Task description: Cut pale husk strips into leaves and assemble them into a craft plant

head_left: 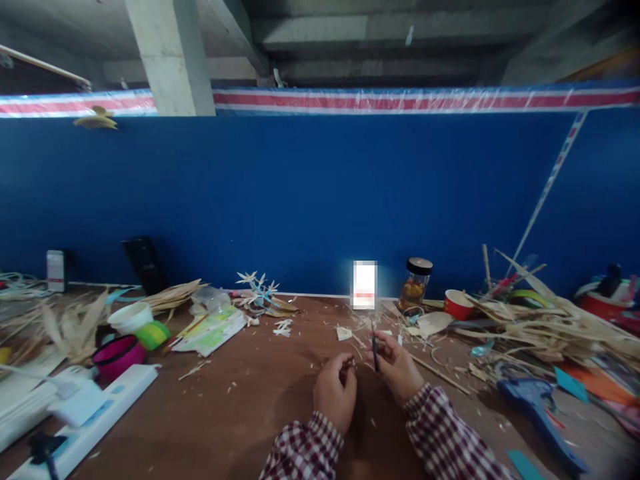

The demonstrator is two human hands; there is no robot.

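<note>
My left hand point(336, 390) is closed above the brown table, thumb and fingers pinched around a tiny piece too small to name. To its right, my right hand point(397, 367) grips a slim dark tool with a thin pointed tip point(375, 352), held nearly upright and pointing away from me. Whether it is tweezers or a blade, I cannot tell. The two hands are close but apart. Pale straw scraps point(344, 333) lie on the table beyond them, in front of a lit screen point(364, 285) at the blue partition.
Right: a lidded jar point(415, 283), red paper cup point(457, 305), heaped dry husks point(530, 327) and a blue glue gun point(543, 413). Left: a power strip point(117, 417), pink bowl point(119, 359), white cup point(131, 319), papers point(213, 333) and a straw flower spray point(260, 290). A blue partition point(320, 187) stands behind.
</note>
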